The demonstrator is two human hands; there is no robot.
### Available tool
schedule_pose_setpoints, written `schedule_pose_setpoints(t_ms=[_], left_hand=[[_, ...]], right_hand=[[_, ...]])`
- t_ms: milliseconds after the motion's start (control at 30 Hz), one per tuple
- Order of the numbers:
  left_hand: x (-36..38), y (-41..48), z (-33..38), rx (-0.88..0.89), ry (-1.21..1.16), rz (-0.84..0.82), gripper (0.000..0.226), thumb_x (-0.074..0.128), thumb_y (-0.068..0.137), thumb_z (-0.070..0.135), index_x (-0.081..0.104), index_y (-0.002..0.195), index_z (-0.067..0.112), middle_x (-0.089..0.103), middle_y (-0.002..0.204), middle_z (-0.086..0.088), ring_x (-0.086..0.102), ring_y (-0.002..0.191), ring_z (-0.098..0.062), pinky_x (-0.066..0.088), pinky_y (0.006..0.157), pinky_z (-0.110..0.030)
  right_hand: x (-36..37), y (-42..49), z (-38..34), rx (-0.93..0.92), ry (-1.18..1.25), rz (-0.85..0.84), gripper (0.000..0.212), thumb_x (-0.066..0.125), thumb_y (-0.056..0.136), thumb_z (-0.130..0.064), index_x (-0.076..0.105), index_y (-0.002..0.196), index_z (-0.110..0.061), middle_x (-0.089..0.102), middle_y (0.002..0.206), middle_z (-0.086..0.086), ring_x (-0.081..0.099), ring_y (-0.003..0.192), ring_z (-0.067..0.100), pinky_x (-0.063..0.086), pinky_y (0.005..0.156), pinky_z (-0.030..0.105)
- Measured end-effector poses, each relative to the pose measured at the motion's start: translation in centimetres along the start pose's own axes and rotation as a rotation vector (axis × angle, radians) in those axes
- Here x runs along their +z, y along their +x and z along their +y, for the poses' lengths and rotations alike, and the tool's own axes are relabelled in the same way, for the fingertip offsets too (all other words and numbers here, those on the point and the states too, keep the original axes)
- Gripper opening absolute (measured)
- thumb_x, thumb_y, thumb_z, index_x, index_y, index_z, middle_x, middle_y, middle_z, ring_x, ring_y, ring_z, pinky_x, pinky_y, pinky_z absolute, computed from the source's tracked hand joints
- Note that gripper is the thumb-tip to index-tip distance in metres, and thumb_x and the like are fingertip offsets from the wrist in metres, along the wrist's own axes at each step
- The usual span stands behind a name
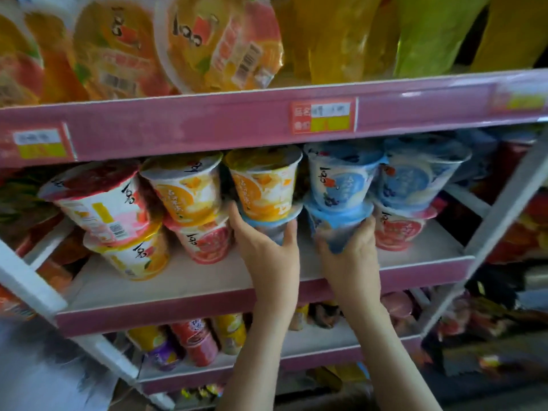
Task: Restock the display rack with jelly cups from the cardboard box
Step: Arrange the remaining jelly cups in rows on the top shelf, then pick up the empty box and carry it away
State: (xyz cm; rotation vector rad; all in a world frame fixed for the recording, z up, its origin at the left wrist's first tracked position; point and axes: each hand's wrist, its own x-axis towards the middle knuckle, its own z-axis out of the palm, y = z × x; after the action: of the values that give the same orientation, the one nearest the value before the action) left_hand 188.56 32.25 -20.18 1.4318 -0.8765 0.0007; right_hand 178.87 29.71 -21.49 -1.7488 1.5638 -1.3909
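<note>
Shop aisle, dim light: pink-fronted white display rack [207,126] fills the view. Nearest, two bare forearms rise from the bottom edge past a low shelf of small red, yellow & purple snack pots [192,342]. At the white middle shelf [178,280], the left hand [267,247] wraps thumb & fingers round a pale-blue-lidded plastic jelly cup [267,223], lifted clear of the shelf board w/ an orange-printed white jelly cup [264,185] stacked on its lid. Just beside it, the right hand [350,253] grips a blue-lidded plastic jelly cup [335,229] the same way, w/ a blue-and-white jelly cup [341,179] riding on top. Both stacks reach close under the shelf above.

Left of the hands: a red-printed jelly cup [204,238] under a yellow-orange jelly cup [184,191], then a leaning red-lidded jelly cup [95,197] on a yellow-lidded jelly cup [133,253]. Right: another blue-and-white cup [421,176] on a red cup [397,229].

Higher up, a red-and-yellow price tag [323,117] sits on the pink strip; text too blurred to read. Top shelf carries large round orange fruit-jelly tubs [219,40] standing on edge & yellow-green plastic pouches [430,31].
</note>
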Motion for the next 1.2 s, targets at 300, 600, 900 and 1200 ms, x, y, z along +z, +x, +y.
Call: schedule_pose_setpoints(t_ms=[300, 600, 900, 1200], left_hand=[[1.2, -0.6, -1.1, -0.008, 0.105, 0.021, 0.097, 0.079, 0.076, 0.017, 0.012, 0.146, 0.0, 0.023, 0.149, -0.022, 0.033, 0.136, -0.034, 0.04, 0.105, -0.049], [3.9, -6.1, 3.1, 0.255, 0.333, 0.047, 0.069, 0.069, 0.079, 0.022, 0.03, 0.132, 0.003, 0.033, 0.135, -0.025, 0.034, 0.122, -0.038, 0.023, 0.108, -0.035], [6.6, -6.4, 3.6, 0.24, 0.457, -0.258, 0.085, 0.074, 0.079, 0.016, 0.023, 0.147, 0.01, 0.028, 0.148, -0.026, 0.025, 0.137, -0.038, 0.03, 0.11, -0.048], [1.8, -12.6, 2.1, 0.38, 0.43, -0.373, 0.064, 0.06, 0.089, 0.017, 0.032, 0.146, 0.008, 0.022, 0.152, -0.023, 0.021, 0.142, -0.036, 0.031, 0.11, -0.052]], right_hand=[[-0.8, 0.5, 0.2, 0.005, -0.07, -0.041, 0.084, 0.07, 0.082, -0.037, 0.025, 0.144, -0.004, 0.047, 0.135, 0.012, 0.043, 0.125, 0.025, 0.046, 0.092, 0.037], [-8.4, 3.7, 4.1, 0.208, 0.119, 0.109, 0.103, 0.082, 0.07, -0.02, 0.015, 0.148, -0.008, 0.029, 0.149, 0.014, 0.029, 0.137, 0.022, 0.03, 0.112, 0.036], [-8.3, 6.3, 4.4, 0.06, -0.076, -0.051, 0.098, 0.073, 0.079, -0.044, 0.009, 0.148, -0.016, 0.043, 0.141, 0.018, 0.054, 0.115, 0.039, 0.052, 0.081, 0.049], [-10.0, -3.2, 7.9, -0.093, -0.099, 0.075, 0.078, 0.057, 0.092, -0.017, 0.004, 0.15, -0.014, 0.019, 0.155, 0.005, 0.021, 0.143, 0.02, 0.022, 0.114, 0.025]])
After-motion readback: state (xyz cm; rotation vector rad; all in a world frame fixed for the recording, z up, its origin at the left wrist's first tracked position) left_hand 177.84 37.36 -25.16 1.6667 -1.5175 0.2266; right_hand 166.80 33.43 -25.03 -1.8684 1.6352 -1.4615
